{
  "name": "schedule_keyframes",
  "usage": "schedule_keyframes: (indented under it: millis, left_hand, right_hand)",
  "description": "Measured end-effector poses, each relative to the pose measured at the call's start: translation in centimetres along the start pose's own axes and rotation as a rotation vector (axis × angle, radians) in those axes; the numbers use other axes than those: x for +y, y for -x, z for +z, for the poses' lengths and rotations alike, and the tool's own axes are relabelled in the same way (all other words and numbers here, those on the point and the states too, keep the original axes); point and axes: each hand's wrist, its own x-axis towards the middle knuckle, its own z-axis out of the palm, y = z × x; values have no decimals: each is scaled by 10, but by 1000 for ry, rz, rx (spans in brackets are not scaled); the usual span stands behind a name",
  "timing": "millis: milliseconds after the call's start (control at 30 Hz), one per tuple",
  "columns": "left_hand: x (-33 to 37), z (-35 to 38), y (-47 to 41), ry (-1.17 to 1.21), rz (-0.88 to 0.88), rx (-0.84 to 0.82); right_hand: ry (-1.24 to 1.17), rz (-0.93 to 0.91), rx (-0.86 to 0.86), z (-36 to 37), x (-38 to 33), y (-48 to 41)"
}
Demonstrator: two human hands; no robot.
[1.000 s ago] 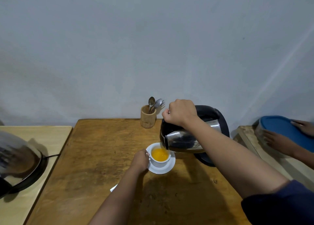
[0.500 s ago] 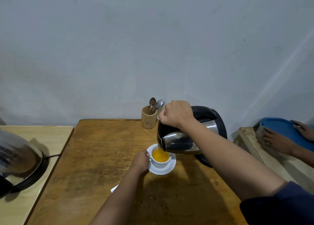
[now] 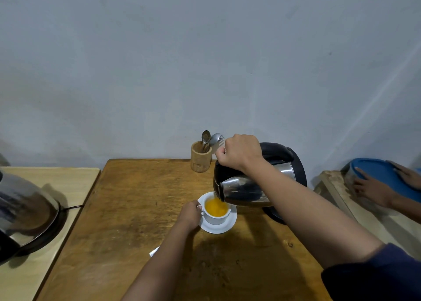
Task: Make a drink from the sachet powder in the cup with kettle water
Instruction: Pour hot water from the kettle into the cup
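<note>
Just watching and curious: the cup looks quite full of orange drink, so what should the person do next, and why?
Probably tip the kettle back upright to stop pouring. Its spout hangs over the cup, where the orange liquid already sits close to the rim. The right hand holds the kettle handle, and the left hand steadies the cup on its saucer, so more water may spill over.

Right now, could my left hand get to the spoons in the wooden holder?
Probably yes, once freed. The left hand steadies the cup, and bare table lies between it and the wooden holder; the tilted kettle sits to the right.
</note>
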Motion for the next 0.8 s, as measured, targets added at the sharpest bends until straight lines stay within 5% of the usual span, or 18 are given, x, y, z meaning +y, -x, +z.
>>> schedule_keyframes:
  millis: [567, 800]
  left_hand:
    - [2, 0, 0, 0, -3, 11]
    - [2, 1, 1, 26, -18, 20]
  right_hand:
    - [-17, 30, 14, -6, 1, 0]
    - [-263, 388, 62, 2, 46, 23]
